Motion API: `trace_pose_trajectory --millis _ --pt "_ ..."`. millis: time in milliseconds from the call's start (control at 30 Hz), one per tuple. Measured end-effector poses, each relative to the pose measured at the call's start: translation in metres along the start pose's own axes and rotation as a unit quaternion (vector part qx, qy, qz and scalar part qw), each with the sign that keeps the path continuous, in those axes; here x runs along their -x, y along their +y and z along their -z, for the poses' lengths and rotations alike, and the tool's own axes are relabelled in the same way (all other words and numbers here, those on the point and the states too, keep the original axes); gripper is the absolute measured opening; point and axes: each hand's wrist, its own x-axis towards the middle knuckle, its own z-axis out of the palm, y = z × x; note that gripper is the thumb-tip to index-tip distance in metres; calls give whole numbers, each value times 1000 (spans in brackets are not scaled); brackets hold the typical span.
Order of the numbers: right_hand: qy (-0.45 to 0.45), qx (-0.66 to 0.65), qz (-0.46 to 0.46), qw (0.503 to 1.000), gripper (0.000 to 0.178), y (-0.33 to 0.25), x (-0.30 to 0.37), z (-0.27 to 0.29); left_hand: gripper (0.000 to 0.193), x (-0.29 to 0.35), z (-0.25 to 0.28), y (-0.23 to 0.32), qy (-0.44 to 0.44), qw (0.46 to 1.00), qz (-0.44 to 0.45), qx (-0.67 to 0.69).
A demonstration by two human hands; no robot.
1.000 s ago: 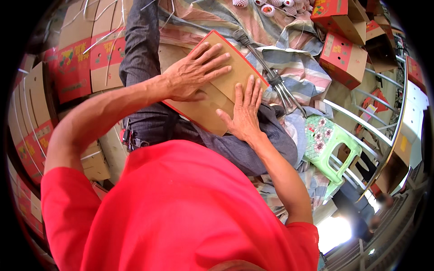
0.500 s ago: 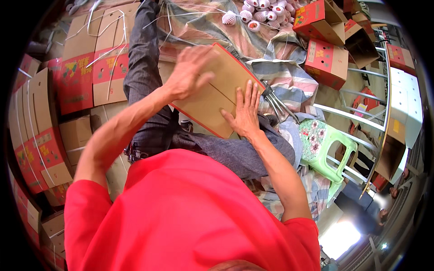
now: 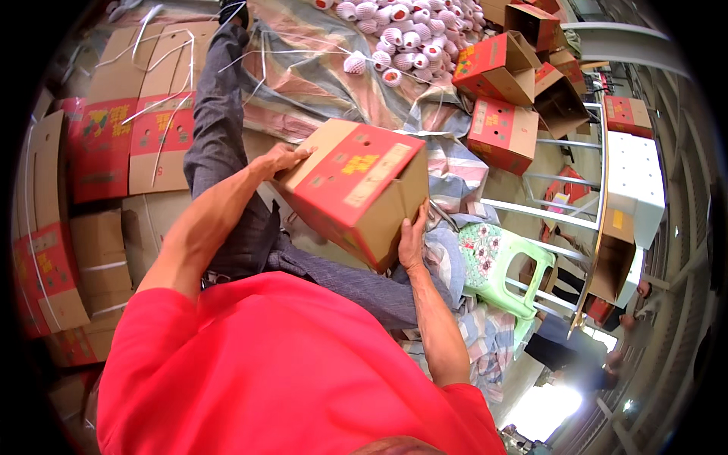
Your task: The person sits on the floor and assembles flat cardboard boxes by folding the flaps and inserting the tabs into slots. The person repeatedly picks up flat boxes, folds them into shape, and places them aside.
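Observation:
A red and tan cardboard box (image 3: 345,174) is tilted above my outstretched legs, its printed red side turned upward. At its left end, my left hand (image 3: 283,158) grips the edge, fingers bent over the tan cardboard. On the opposite side, my right hand (image 3: 412,236) presses against the plain tan end near the lower corner, fingers pointing up. The box is held between both hands. Its underside is hidden. Thin metal rods (image 3: 444,216) show partly behind the box, beside my right hand.
Flattened red and tan cartons (image 3: 144,121) lie at left. Fruit in pink foam nets (image 3: 413,38) is heaped at the far side. Assembled boxes (image 3: 500,133) stand far right, near a green stool (image 3: 500,262) and a white metal frame (image 3: 542,214). Other people appear lower right.
The box has been turned, so its printed red side now shows instead of the plain tan face. My hands have moved from that face to grip opposite ends.

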Motion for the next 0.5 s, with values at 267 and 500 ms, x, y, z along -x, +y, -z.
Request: trace_pose_trajectory --millis 267,500 --pt "-189 -115 -174 960 37 4 -8 -49 39 170 43 114 139 805 -509 -271" --pt "70 -78 -139 985 45 28 -60 -35 11 192 7 59 95 530 -548 -640"
